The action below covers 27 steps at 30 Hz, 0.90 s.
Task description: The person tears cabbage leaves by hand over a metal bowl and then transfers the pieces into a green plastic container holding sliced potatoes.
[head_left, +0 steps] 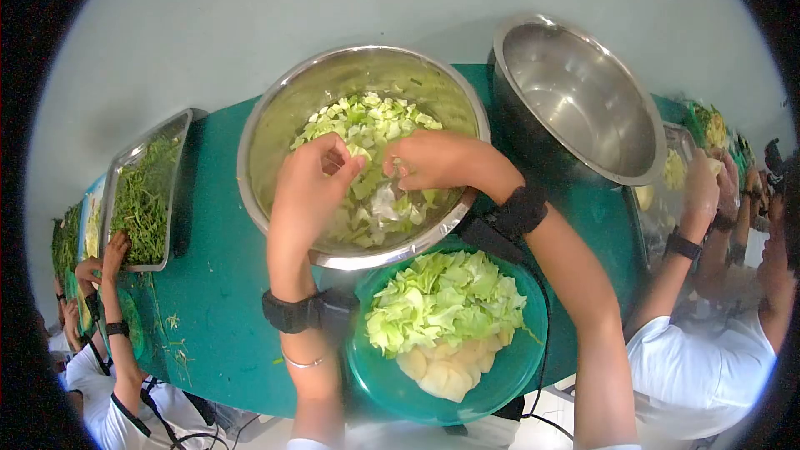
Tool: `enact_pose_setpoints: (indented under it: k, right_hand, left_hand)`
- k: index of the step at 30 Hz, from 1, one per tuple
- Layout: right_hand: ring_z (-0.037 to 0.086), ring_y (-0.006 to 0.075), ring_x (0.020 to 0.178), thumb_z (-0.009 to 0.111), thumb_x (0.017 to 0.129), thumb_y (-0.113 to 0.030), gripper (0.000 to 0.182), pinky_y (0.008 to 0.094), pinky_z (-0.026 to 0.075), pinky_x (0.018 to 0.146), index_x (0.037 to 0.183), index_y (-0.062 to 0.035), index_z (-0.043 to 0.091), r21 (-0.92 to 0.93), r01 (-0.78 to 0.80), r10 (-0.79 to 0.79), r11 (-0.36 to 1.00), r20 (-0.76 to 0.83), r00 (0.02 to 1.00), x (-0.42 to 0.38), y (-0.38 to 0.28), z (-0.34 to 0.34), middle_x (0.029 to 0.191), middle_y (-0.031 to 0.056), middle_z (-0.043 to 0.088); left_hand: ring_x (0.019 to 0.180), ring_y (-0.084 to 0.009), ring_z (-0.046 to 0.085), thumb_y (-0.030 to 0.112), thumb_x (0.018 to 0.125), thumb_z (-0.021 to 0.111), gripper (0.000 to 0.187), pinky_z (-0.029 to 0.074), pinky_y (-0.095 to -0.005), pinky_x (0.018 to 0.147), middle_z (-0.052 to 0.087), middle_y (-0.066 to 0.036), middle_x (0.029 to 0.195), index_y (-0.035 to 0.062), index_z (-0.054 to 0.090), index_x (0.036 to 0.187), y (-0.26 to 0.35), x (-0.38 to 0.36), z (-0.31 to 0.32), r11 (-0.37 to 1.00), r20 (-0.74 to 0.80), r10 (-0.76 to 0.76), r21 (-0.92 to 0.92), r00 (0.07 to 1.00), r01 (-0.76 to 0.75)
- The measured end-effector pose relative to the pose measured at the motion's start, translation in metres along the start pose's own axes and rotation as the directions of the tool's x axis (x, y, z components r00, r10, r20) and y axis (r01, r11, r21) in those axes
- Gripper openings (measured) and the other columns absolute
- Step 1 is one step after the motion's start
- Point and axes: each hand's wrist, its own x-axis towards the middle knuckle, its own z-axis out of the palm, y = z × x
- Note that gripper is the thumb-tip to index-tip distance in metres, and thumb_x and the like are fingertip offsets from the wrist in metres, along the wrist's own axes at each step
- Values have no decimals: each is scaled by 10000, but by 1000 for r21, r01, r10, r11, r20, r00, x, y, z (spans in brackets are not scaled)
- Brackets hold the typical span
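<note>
Both hands are over a large steel bowl (254,129) that holds many torn pieces of pale green cabbage (367,117). My left hand (317,179) pinches a small piece of cabbage (359,152) between thumb and fingertips. Close by on the right, my right hand (437,160) is curled in a pinch; its fingers hide most of what they hold. Below the bowl stands a green plastic basin (367,375). Cabbage leaves (446,296) fill its upper part, and pale round slices (450,371) lie in its lower part.
A second steel bowl (575,92) stands tilted at the right. To the left, a metal tray (171,233) holds chopped green stalks (143,200), with a co-worker's hand (115,254) on it. Another co-worker's hand (702,183) is above a right-hand tray (646,233). Scraps lie on the green table (225,283).
</note>
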Motion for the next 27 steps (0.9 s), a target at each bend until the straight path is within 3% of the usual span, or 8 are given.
enact_pose_setpoints:
  k: [1, 4, 7, 13, 16, 19, 25, 27]
  right_hand:
    - [622, 310, 852, 626, 748, -193, 334, 399, 486, 759, 1067, -98, 601, 32, 48, -46, 998, -61, 997, 1, 1, 1, 915, 141, 649]
    - [603, 316, 887, 619, 746, -160, 364, 399, 477, 789, 1102, -101, 573, 72, 8, -4, 997, -52, 999, 4, 2, 1, 925, 143, 633]
    - [592, 311, 917, 625, 744, -154, 357, 402, 475, 808, 1092, -89, 581, -72, 20, -30, 997, -148, 989, 0, 7, 9, 892, 136, 624]
    - [590, 301, 950, 700, 703, -212, 423, 398, 472, 834, 1102, -121, 593, -148, 68, -89, 987, -144, 986, -9, 8, 14, 964, 117, 616]
    - [587, 294, 976, 732, 678, -251, 465, 393, 471, 838, 1106, -123, 605, -132, 51, -52, 990, -9, 999, -10, 3, 8, 1015, 111, 613]
    - [585, 292, 992, 747, 676, -284, 454, 384, 471, 843, 1081, -118, 629, -131, -134, 159, 982, 210, 965, -11, -12, -4, 1033, 107, 613]
    - [619, 286, 898, 762, 678, -333, 452, 366, 491, 797, 1048, -100, 649, -13, -111, 111, 994, 270, 956, -11, -19, -8, 962, 125, 638]
    - [630, 283, 831, 760, 678, -344, 454, 363, 498, 753, 1040, -93, 652, 6, -181, 163, 983, 406, 899, -10, -31, -20, 921, 126, 647]
  left_hand:
    - [588, -168, 574, 99, 798, 673, 172, 438, -304, 567, 594, -109, 632, -11, 554, 742, 0, -1, 0, 1000, -9, 12, -11, 1000, -12]
    - [597, -179, 578, 92, 802, 662, 154, 443, -309, 576, 596, -111, 649, -9, 554, 758, -3, 0, 0, 999, -26, 40, -27, 999, -41]
    - [610, -188, 584, 86, 799, 658, 145, 449, -314, 582, 596, -113, 666, -9, 554, 763, -4, 0, 1, 998, -26, 56, -6, 998, -57]
    - [624, -190, 591, 83, 789, 660, 143, 456, -312, 583, 595, -113, 683, -9, 554, 765, -3, -1, 1, 997, -39, 81, -2, 996, -81]
    - [625, -186, 591, 83, 788, 660, 138, 456, -310, 580, 597, -108, 690, -7, 558, 766, -4, -1, 1, 998, -17, 57, -2, 998, -57]
    - [626, -183, 591, 83, 785, 661, 136, 456, -309, 578, 599, -104, 692, -6, 561, 766, -1, -2, 0, 999, -20, 47, 15, 999, -47]
    - [640, -166, 579, 88, 788, 663, 140, 452, -298, 601, 593, -87, 695, -3, 560, 765, -4, -1, 1, 999, -12, 54, -3, 998, -54]
    - [682, -121, 543, 99, 801, 663, 141, 441, -276, 642, 575, -49, 732, 9, 557, 777, -1, -1, -1, 999, 33, 13, 38, 999, -14]
